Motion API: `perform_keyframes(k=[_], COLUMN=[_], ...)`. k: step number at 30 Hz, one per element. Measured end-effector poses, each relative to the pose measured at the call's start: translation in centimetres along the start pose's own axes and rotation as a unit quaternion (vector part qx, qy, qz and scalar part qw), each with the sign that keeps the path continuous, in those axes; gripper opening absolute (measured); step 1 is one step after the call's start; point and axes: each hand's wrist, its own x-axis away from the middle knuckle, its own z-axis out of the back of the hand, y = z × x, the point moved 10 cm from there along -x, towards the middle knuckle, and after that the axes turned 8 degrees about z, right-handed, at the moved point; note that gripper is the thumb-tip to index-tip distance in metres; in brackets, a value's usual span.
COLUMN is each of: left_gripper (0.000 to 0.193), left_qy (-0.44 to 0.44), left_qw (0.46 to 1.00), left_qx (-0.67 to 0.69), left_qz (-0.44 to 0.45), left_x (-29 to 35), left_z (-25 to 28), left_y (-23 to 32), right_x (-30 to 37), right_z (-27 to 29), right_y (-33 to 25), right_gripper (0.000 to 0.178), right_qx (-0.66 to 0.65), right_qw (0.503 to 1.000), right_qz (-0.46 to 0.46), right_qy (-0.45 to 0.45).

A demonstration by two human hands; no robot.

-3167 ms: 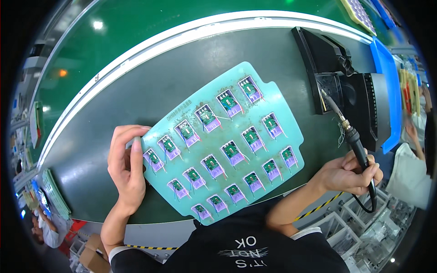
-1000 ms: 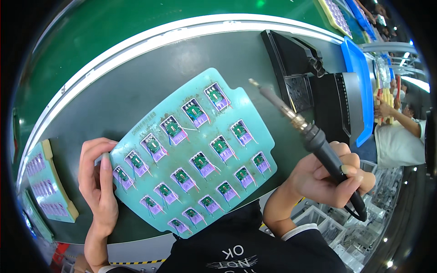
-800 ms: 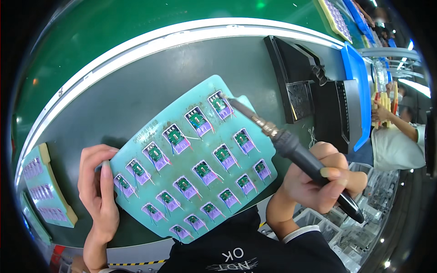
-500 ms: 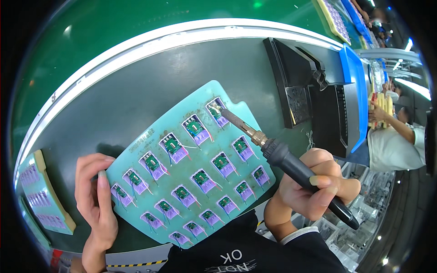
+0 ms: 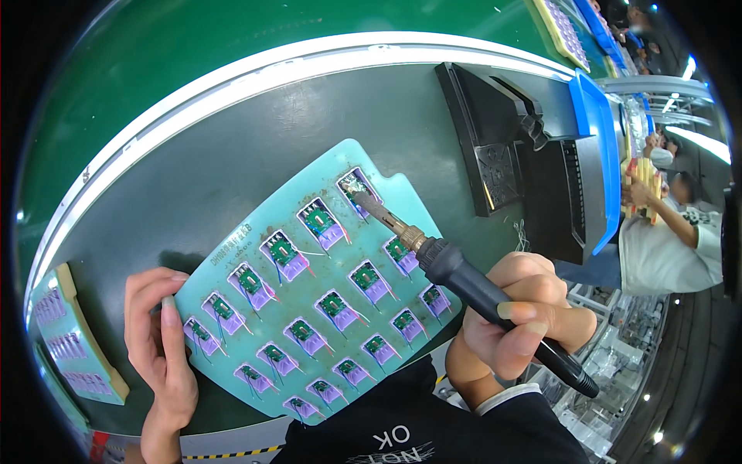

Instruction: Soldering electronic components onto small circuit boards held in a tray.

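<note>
A light-green tray (image 5: pixel 308 292) lies tilted in front of me, with rows of pockets. Each pocket holds a small purple part with a green circuit board and thin coloured wires. My left hand (image 5: pixel 162 340) is closed on the tray's left edge. In my right hand (image 5: pixel 533 309) is a black soldering iron (image 5: pixel 464 274), gripped like a pen. Its tip rests at or just above the solder pads of the circuit board (image 5: pixel 354 182) in the topmost pocket; exact contact is hard to tell. Part of the iron covers a pocket below.
Beyond the tray stands a black soldering stand (image 5: pixel 495 139), next to a blue bin (image 5: pixel 599 155). Another filled green tray (image 5: pixel 73 332) lies at the far left. A white rail (image 5: pixel 255 69) runs behind the dark tabletop. At the right, a co-worker (image 5: pixel 668 247) handles yellowish pieces.
The iron and my right hand have shifted slightly left in view, along with the tray and the stand. The tip stays at the same topmost pocket. My left hand keeps its hold.
</note>
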Motion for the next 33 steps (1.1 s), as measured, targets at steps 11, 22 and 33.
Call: perform_keyframes(k=[11,22,33], left_gripper=[0.018,0.019,0.018], left_qy=[0.002,0.027,0.037], left_qw=[1.000,0.998,0.997], left_qx=[-0.013,-0.040,-0.056], left_qz=[0.007,-0.034,-0.040], left_x=[-0.4,-0.3,-0.3], left_z=[-0.1,0.3,0.0], left_y=[-0.2,0.1,0.5], right_x=[-0.2,-0.3,2.1], right_z=[-1.0,-0.1,8.7], right_y=[-0.4,-1.1,-0.3], right_gripper=[0.022,0.016,0.017], right_qx=[0.002,-0.023,-0.040], right_qw=[0.996,0.995,0.967], right_qz=[0.077,0.093,0.097], right_qy=[-0.048,-0.017,0.234])
